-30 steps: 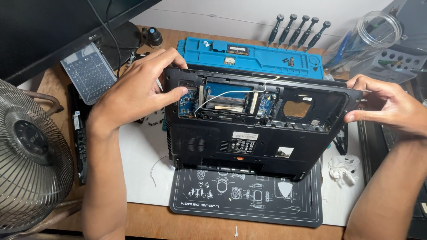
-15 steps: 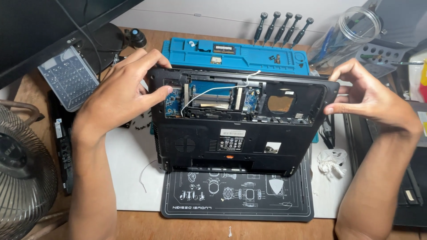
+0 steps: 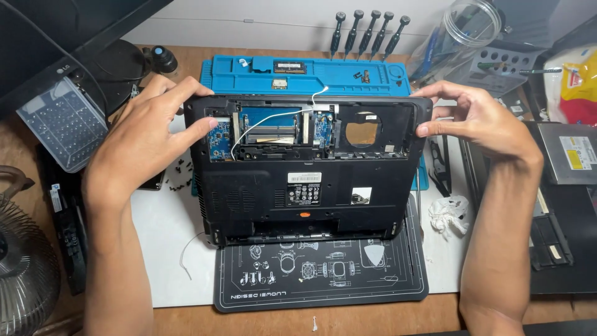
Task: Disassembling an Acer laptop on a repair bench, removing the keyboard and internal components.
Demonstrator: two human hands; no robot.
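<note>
**Two hands hold an open black laptop**

A black laptop (image 3: 305, 174) lies upside down in the middle of the desk. Its bottom cover is off near the far edge, so you can see inside. There are blue circuit boards (image 3: 219, 138), a thin white wire (image 3: 273, 121) that curls across them, and a round hole (image 3: 362, 132) with a copper colour in it. Lower down the laptop has white stickers and small air slots.

The left hand (image 3: 149, 134) grips the laptop's far left corner, with the fingers curled over the edge and the thumb on the blue board. The right hand (image 3: 482, 118) pinches the laptop's far right corner between thumb and fingers.

Just behind the laptop lies a blue tray (image 3: 249, 71) with tiny parts on it. Behind the tray stands a row of screwdrivers (image 3: 370, 31). The near edge of the laptop rests on a black mat (image 3: 323, 280) with white drawings. Left of the laptop lie small black screws (image 3: 180, 168). To its right sits a crumpled white tissue (image 3: 449, 213).
</note>
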